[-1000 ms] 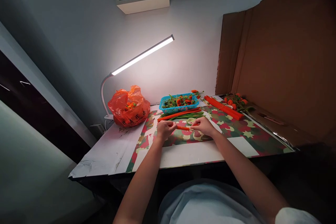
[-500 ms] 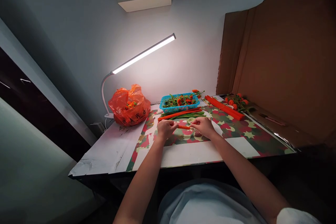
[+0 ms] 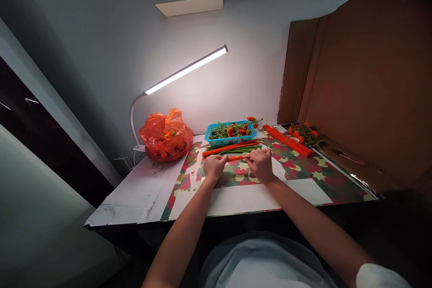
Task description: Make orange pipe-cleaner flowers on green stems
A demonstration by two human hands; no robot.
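An orange coiled pipe cleaner (image 3: 235,158) stretches level between my two hands, just above the table. My left hand (image 3: 215,166) pinches its left end between thumb and fingers. At the other end, the fingers of my right hand (image 3: 260,164) are closed on the coil, partly covering it. Just beyond my hands lie orange pipe cleaners (image 3: 229,148) and green pipe cleaners (image 3: 248,149), side by side. A blue basket (image 3: 232,141) behind them holds orange flowers with green stems.
An orange plastic bag (image 3: 168,144) with flowers inside stands left, beside a lit clamp lamp (image 3: 185,70). To the right lie a bundle of red-orange pipe cleaners (image 3: 286,140) and orange flowers (image 3: 300,133). A cardboard sheet (image 3: 357,76) walls the right side.
My right hand has turned, its back now raised and its fingers curled further over the coil's right end. My left hand keeps its pinch, nearly in the same place.
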